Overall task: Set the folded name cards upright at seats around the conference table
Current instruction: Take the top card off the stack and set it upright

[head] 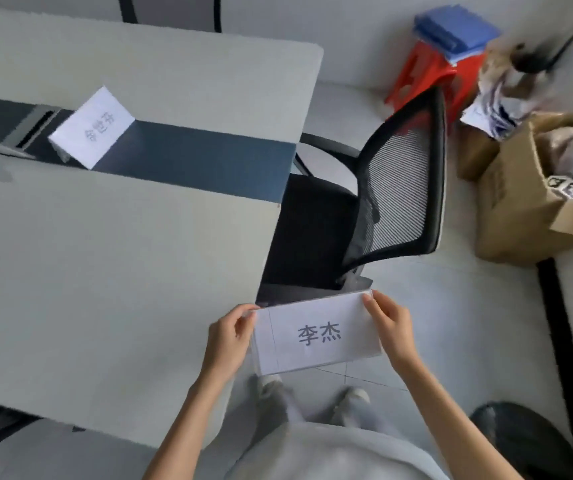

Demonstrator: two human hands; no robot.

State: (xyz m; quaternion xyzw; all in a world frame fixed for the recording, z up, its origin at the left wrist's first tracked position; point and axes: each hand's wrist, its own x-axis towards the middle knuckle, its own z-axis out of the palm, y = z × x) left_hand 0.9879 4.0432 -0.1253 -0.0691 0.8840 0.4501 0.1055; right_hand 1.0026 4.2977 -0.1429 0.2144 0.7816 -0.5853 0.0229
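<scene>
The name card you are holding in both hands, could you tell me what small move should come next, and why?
Probably carry the name card forward and left over the table and stand it near the edge by the black chair. Both hands, left hand and right hand, hold it off the table above the floor, while the other card already stands upright further along.

"李杰" on the held name card (316, 332)
</scene>
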